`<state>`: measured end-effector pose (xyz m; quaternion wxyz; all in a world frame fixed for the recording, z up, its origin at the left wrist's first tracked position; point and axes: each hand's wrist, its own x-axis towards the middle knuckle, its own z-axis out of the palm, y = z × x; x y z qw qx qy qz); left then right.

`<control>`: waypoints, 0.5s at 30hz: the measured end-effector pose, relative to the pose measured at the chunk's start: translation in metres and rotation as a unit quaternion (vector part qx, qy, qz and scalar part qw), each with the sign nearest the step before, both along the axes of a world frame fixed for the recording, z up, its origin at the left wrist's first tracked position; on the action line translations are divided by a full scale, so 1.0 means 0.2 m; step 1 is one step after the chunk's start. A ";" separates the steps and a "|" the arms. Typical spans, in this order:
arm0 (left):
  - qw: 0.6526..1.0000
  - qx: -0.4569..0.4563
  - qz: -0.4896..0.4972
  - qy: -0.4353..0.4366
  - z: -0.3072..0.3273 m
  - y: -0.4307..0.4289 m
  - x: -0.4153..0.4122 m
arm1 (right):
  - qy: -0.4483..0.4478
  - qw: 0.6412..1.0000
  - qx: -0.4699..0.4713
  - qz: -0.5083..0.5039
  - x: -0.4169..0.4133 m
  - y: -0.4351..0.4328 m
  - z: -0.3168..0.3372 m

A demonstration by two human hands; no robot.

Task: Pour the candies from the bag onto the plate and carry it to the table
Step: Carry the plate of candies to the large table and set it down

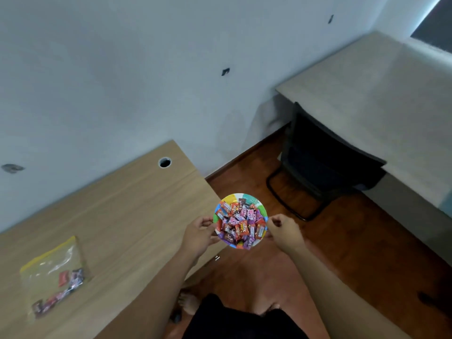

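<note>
A small round plate with a many-coloured rim is heaped with wrapped candies in red, pink and purple. It hangs in the air over the wooden floor, just past the corner of the light wooden desk. My left hand grips its left rim and my right hand grips its right rim. The clear zip bag with a yellow strip lies flat on the desk at the lower left, with several candies left inside.
A second, grey table stands at the right against the wall, with a black chair pushed under it. Red-brown wooden floor lies between the two tables. The desk has a round cable hole. My feet show below.
</note>
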<state>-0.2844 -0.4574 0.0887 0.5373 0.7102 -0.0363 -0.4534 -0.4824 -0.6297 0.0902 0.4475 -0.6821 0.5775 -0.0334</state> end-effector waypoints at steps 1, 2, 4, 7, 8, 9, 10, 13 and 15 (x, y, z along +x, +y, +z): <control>1.000 0.000 -0.011 -0.005 0.01 -0.06 -0.07 | 0.003 1.000 -0.001 -0.009 -0.08 -0.04 0.00; 1.000 0.001 -0.026 -0.010 0.01 -0.13 -0.14 | 0.000 1.000 -0.005 -0.018 -0.17 -0.09 0.02; 0.998 0.002 -0.053 -0.017 0.00 -0.26 -0.28 | 0.009 0.999 -0.024 -0.033 -0.35 -0.17 0.03; 0.996 0.006 -0.084 -0.018 0.00 -0.46 -0.50 | 0.002 0.997 -0.017 -0.070 -0.61 -0.29 0.06; 0.995 0.004 -0.097 -0.018 0.00 -0.52 -0.57 | -0.006 0.996 -0.014 -0.086 -0.70 -0.33 0.06; 0.994 -0.001 -0.111 -0.016 0.02 -0.58 -0.64 | -0.010 0.995 -0.014 -0.100 -0.78 -0.36 0.08; 0.992 -0.005 -0.124 -0.017 0.04 -0.64 -0.71 | -0.013 0.994 -0.016 -0.111 -0.87 -0.40 0.08; 0.986 -0.011 -0.163 -0.015 0.09 -0.82 -0.90 | -0.023 0.987 -0.021 -0.155 -1.11 -0.47 0.13; 0.981 -0.013 -0.195 -0.020 0.12 -0.94 -1.03 | -0.024 0.983 -0.026 -0.180 -1.26 -0.51 0.18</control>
